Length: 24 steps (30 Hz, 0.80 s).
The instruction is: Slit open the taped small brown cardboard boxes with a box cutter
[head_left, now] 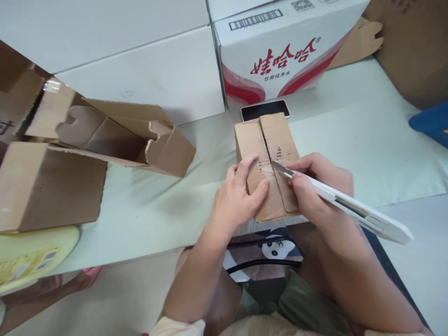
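A small brown cardboard box (pixel 276 135) lies near the table's front edge, with a dark seam running lengthwise between its two top flaps. My left hand (pixel 234 196) rests on the box's left side, fingers apart, its index finger and thumb lying on the top. In my right hand (pixel 318 182) is a white utility knife (pixel 364 212), gripped along its handle. The metal blade points left and its tip meets the seam near the middle of the box. A torn pale patch shows beside the tip.
Behind the box lies a phone (pixel 265 110), in front of a white carton with red lettering (pixel 280 58). An open cardboard box (pixel 171 149) and another brown box (pixel 66 186) stand to the left. A blue object (pixel 432 122) sits at the right edge. Another person's foot (pixel 82 280) shows lower left.
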### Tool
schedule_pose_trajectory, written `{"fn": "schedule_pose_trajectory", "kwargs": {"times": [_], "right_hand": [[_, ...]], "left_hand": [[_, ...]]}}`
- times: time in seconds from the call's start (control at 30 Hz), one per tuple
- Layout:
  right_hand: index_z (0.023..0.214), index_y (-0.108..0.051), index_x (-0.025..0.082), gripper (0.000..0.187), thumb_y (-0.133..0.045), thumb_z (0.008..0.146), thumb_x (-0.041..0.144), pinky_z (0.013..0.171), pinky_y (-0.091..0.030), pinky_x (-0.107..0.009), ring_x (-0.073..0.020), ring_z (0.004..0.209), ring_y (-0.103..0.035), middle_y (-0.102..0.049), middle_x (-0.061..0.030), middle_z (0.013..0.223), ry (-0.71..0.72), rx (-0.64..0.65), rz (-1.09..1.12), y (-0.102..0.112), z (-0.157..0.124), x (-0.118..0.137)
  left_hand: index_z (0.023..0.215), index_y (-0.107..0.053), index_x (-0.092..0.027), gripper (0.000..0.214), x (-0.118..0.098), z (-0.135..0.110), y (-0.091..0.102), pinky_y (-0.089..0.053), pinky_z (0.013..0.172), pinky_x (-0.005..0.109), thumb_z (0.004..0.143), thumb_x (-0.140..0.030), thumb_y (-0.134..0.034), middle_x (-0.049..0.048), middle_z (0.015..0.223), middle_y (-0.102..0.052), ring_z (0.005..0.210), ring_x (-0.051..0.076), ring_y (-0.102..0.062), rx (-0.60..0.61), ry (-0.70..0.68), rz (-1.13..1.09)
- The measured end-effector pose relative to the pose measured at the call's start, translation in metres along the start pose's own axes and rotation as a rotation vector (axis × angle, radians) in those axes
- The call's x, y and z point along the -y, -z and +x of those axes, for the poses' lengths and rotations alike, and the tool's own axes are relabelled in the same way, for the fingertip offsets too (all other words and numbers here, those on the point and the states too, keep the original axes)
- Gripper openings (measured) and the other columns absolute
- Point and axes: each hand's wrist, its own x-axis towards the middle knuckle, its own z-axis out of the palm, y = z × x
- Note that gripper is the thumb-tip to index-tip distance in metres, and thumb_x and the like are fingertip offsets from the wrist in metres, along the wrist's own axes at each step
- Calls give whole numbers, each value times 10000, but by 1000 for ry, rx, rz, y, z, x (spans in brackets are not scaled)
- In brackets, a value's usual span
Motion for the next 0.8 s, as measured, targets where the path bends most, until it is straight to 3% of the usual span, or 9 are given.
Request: {"fn": "schedule_pose_trajectory", "kwargs": {"times": [0.53,0.8], "right_hand": [[715,-605,252,114,-584,800,179,436,-321,-291,-125,457,-435,-530,36,531,-3,15,51,6,-6,-2],[766,-658,253,82,-607,830,259,445,-371,-295,-144,479,-503,-613,21,570,-7,-41,26,3,-8,-4]], "left_hand": [[1571,-502,-374,615,-2,0,1,-507,1176,623,975,-481,-612,94,1577,-571,1415,384,-591,11,15,24],[1564,-499,-392,609,1,1,-1,-520,1162,609,974,-476,-622,80,1578,-573,1394,374,-603,-5,1,16]]}}
